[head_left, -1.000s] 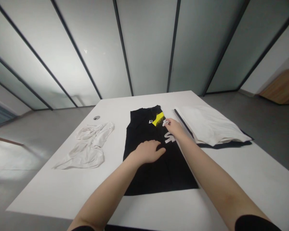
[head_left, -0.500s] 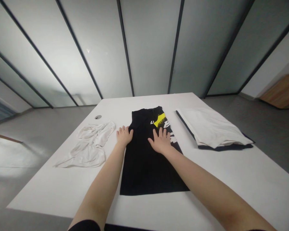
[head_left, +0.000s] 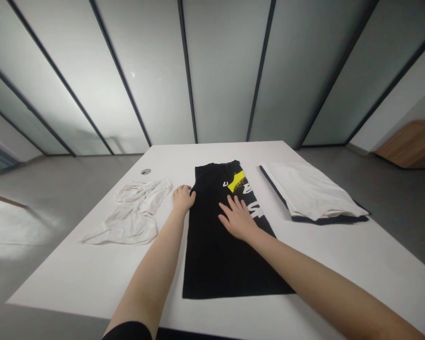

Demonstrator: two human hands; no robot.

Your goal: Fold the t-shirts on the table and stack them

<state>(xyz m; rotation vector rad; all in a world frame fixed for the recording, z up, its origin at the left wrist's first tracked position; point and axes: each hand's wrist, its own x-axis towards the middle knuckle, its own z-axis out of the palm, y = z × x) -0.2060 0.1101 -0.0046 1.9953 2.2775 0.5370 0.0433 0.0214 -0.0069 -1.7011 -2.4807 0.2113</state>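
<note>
At the far left of the counter (head_left: 92, 283) lies a crumpled white cloth (head_left: 134, 212), in loose folds, and a small round grommet (head_left: 146, 171) is set in the counter just behind it. The left hand (head_left: 183, 198) comes next, at the left edge of a black printed shirt (head_left: 230, 255). Half a second ago this hand stood beside that edge with the fingers spread, but now the fingers are closer together and their tips lie over the edge, near the shoulder part. The grip of this hand is open, not clamped on the cloth.

The shirt lies flat in the middle of the counter, collar away from the person, with a yellow print (head_left: 236, 181) near the top. The right hand (head_left: 236, 218) rests on the shirt, lower than in the earlier frame — it is flat, with the fingers apart and slanted toward the left, so its grip is open too. It covers part of the white lettering (head_left: 255, 208), and the right forearm (head_left: 304, 269) passes over the shirt's lower right corner.

Further right, just beside the shirt, is a folded white garment (head_left: 311, 191) on a dark garment (head_left: 326, 219) — both well apart from the hands
</note>
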